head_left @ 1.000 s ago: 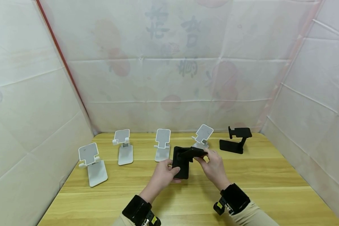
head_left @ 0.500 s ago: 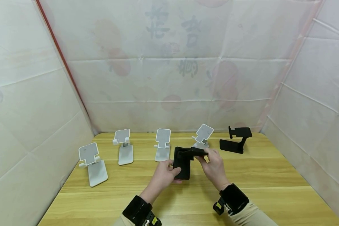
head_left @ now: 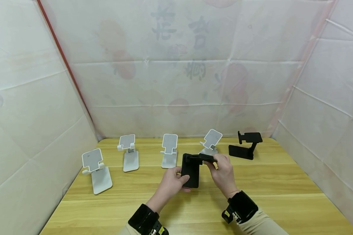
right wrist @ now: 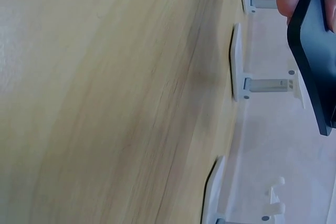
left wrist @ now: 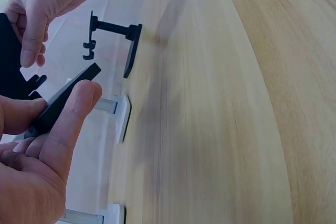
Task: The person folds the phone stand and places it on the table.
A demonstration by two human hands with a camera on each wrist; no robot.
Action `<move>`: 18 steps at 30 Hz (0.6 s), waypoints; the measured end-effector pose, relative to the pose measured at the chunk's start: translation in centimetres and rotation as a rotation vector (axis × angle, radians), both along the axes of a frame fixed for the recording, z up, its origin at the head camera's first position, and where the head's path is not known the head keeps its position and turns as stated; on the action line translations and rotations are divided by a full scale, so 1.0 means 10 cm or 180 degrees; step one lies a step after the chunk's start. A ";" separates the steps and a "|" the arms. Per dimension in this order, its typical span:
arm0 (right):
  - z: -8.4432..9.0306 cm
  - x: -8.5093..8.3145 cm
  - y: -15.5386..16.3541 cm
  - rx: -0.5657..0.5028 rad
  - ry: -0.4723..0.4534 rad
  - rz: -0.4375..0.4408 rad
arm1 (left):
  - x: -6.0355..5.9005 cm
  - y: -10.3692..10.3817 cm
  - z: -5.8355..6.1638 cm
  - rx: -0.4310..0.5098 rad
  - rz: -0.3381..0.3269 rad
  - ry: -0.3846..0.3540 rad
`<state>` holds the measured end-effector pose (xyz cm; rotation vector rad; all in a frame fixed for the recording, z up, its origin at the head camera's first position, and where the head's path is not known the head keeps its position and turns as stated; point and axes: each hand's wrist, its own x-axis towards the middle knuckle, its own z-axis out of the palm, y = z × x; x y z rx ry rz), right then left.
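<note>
A black phone stand (head_left: pixel 190 174) is held up over the table between both hands. My left hand (head_left: pixel 171 181) grips its flat base by the left edge, thumb on top and fingers beneath. With thumb and fingers, my right hand (head_left: pixel 223 173) pinches the far end of the stand's upper plate (head_left: pixel 207 158), which sticks out to the right from the base. In the left wrist view the base (left wrist: pixel 63 98) lies between the left thumb and fingers, and the right hand (left wrist: pixel 44 9) is beyond it. The right wrist view catches the base (right wrist: pixel 315 51) at its right edge.
Behind the hands, white phone stands (head_left: pixel 101 179) (head_left: pixel 130 161) (head_left: pixel 169 143) (head_left: pixel 212 137) are spread across the wooden table (head_left: pixel 270 202). Another black phone stand (head_left: pixel 242 152) stands at the back right. White sheeting (head_left: pixel 170 85) walls in the table's back and sides.
The upper plate of the held phone stand has tilted to lie more level and edge-on. The base and left hand have shifted slightly right and toward the front.
</note>
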<state>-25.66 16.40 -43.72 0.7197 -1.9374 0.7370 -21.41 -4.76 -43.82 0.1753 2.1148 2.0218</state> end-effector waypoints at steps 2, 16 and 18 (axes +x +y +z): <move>0.00 0.00 0.00 0.0004 0.0005 -0.0012 | 0.00 0.00 0.00 -0.0002 0.0003 -0.0005; 0.01 -0.01 0.00 0.0242 0.0026 -0.0085 | -0.02 -0.01 0.00 0.0081 0.0080 -0.0163; 0.02 0.00 0.00 0.0302 -0.0013 -0.0060 | -0.02 -0.02 0.01 0.0110 0.0098 -0.0191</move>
